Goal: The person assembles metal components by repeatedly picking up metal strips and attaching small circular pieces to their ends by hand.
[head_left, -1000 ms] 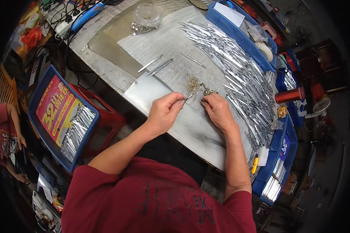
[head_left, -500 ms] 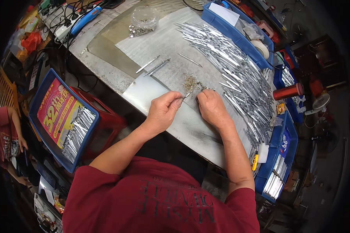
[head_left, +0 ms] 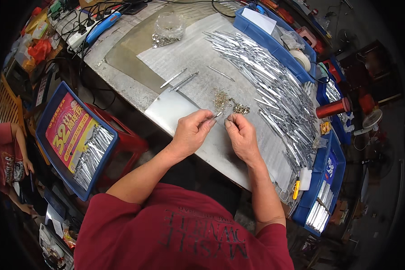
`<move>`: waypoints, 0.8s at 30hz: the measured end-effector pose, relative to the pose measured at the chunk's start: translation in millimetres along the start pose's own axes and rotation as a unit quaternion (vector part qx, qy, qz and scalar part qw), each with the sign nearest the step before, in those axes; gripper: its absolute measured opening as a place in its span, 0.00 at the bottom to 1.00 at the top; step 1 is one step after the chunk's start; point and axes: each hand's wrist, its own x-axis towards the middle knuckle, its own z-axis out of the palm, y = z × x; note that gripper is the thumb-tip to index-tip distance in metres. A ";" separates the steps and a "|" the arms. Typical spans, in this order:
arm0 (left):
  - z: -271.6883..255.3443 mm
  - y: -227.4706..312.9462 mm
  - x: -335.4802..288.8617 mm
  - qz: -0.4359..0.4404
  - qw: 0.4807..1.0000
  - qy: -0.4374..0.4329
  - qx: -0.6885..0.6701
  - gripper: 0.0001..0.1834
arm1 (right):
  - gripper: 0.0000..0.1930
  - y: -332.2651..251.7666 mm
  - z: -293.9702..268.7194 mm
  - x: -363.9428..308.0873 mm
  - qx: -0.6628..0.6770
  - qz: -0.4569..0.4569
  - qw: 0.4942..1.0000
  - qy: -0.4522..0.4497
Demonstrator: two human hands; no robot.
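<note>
My left hand point(head_left: 192, 134) is closed in a pinch on a thin metal rod point(head_left: 218, 114), whose silvery tip sticks out past the fingertips; the rest is hidden in the palm. Close by on the right, thumb and fingertips pressed together, is my right hand point(head_left: 241, 138); whatever it pinches is too small to name. Just beyond the hands lie a loose heap of tiny gold-coloured parts point(head_left: 221, 97) and a darker heap of small metal parts point(head_left: 241, 108). Three separate silvery rods, one of them a slim rod point(head_left: 221, 73), rest farther back.
A broad pile of silvery rods point(head_left: 270, 85) covers the table's right side. Behind stands a clear plastic bag point(head_left: 168, 27) with small metal pieces. A blue tray point(head_left: 114, 148) sits on a red stool point(head_left: 137, 140) at left; blue bins point(head_left: 339, 180) line the right. A yellow-handled tool point(head_left: 296, 190) lies near.
My right hand has drawn back from the darker heap of small parts toward me, uncovering it, and now pinches near the rod tip. My left hand still holds the rod.
</note>
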 end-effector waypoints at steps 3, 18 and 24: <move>-0.4 5.6 0.9 0.002 1.000 0.000 0.011 0.06 | 0.08 2.7 5.3 -1.8 0.054 0.050 0.997 0.001; -1.0 6.4 -0.9 -0.009 1.000 -0.009 0.014 0.08 | 0.08 -4.3 19.1 -2.1 0.099 0.049 0.993 0.030; 0.4 7.6 -0.8 -0.003 1.000 -0.006 0.021 0.08 | 0.08 -4.9 20.0 -1.5 0.091 0.023 0.994 0.051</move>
